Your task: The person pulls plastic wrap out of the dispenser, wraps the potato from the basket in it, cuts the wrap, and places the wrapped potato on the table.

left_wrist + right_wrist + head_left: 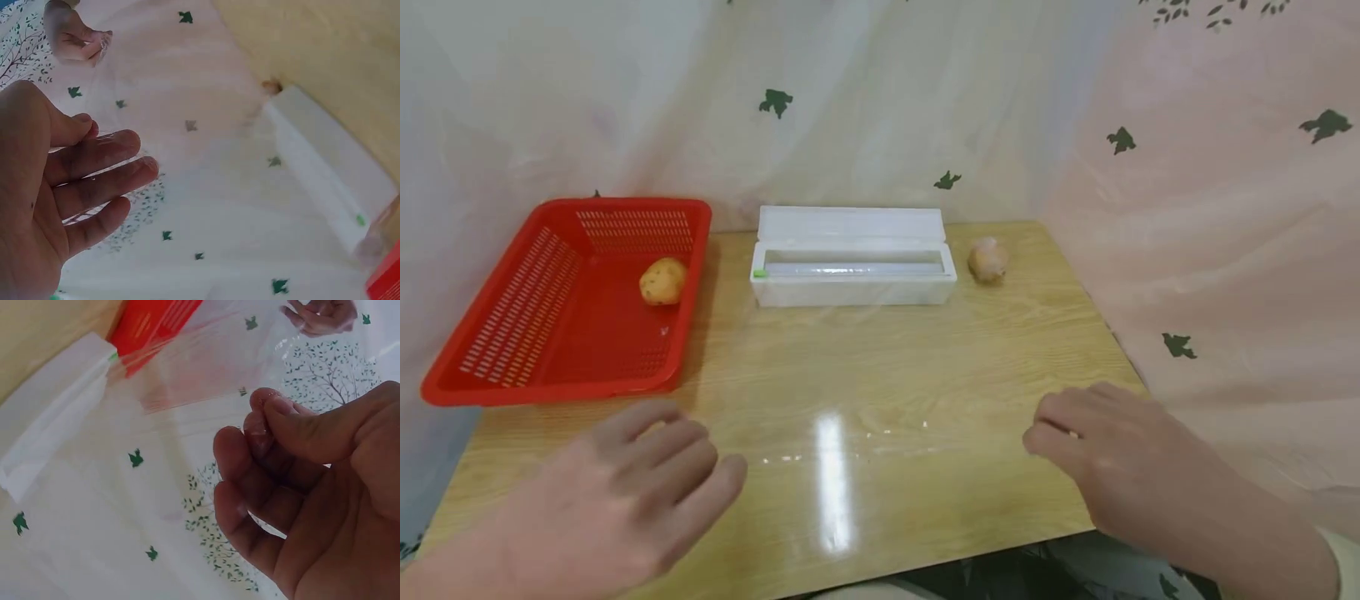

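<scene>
Both hands are pulling a sheet of cling film out of the white dispenser at the back of the table, and the film is stretched low over the wood from the box toward the near edge, so clear you mostly catch it by the glare. The right hand has its corner pinched between thumb and curled fingertips, you can see the film bunching there in the wrist view. The left hand looks looser, fingers nearly straight with the thumb tucked against them and the film edge caught under it, I think; hard to be sure how firm that is. My take: keep both corners level and the pull even, or it'll fold on itself and stick. Tighten up that left pinch a bit. One potato sits in the red basket, another potato just right of the dispenser.
</scene>
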Demonstrator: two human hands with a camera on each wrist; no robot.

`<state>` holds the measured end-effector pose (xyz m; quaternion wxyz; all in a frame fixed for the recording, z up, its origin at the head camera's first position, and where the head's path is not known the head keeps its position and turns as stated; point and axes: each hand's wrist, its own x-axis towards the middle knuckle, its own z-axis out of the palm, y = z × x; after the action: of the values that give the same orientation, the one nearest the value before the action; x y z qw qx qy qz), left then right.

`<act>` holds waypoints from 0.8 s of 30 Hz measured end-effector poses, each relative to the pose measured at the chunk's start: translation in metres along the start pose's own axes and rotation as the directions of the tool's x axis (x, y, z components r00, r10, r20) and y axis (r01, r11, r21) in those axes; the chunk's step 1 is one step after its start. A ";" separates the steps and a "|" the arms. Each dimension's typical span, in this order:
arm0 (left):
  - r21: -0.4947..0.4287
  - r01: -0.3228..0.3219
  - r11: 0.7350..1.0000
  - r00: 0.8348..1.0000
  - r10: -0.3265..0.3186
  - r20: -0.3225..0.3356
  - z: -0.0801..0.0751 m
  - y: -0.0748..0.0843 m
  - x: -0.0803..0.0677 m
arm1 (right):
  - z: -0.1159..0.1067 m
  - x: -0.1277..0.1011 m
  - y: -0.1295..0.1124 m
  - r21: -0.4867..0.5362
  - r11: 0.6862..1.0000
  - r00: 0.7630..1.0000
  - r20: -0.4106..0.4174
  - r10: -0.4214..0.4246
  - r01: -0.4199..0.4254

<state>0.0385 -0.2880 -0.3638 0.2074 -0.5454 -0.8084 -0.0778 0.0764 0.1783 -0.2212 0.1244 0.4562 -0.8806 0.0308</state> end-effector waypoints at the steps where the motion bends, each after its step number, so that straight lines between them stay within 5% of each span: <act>1: -0.021 0.008 1.000 1.000 -0.007 0.024 -0.029 0.023 0.027 | 0.008 -0.005 -0.003 0.030 1.000 1.000 0.011 0.002 -0.003; 3: -0.045 0.003 0.999 1.000 -0.001 0.029 -0.064 0.056 0.066 | 0.025 -0.014 -0.007 0.095 0.995 0.999 0.032 0.011 -0.014; 9: 0.041 -0.077 0.996 0.992 0.081 -0.102 0.017 0.077 0.033 | 0.091 -0.035 -0.019 0.170 0.984 0.983 0.180 0.023 -0.054; 14: 0.104 -0.008 0.995 0.998 0.014 -0.056 0.069 0.090 0.009 | 0.147 -0.041 -0.035 0.100 0.991 0.933 0.356 0.052 -0.093; 21: 0.049 0.119 0.992 0.993 -0.119 0.006 0.101 0.109 -0.010 | 0.192 -0.054 -0.039 0.095 0.982 0.902 0.417 0.110 -0.164; 24: 0.016 0.208 0.978 0.973 -0.209 0.093 0.105 0.120 -0.012 | 0.201 -0.061 -0.040 0.132 0.965 0.891 0.429 0.149 -0.225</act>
<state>0.1255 -0.2144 -0.4759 0.1613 -0.4600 -0.8703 -0.0708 0.1040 0.1703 -0.4329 -0.1104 0.3743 -0.9204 0.0236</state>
